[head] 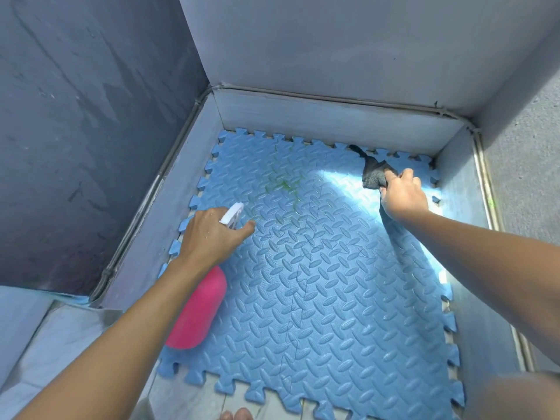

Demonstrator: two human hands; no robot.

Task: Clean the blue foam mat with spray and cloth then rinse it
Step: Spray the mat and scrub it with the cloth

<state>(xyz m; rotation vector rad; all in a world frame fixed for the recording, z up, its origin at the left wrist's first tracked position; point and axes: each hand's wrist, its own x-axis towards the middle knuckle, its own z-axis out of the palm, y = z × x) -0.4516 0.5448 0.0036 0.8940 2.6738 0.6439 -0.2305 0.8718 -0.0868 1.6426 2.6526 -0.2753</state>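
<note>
Blue mat (318, 268) w/ green stain (285, 186), wet glare far-right.

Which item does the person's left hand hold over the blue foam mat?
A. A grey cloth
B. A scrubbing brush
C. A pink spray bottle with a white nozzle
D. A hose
C: the left hand grips the pink spray bottle by its white nozzle, while the right hand holds the grey cloth.

Low grey-blue curb (333, 116) bounds recessed floor on three sides. Dark wall (91, 116) at left, streaked. Pale tiled floor (188, 398) at near edge. Toes (236, 415) at bottom edge.
</note>
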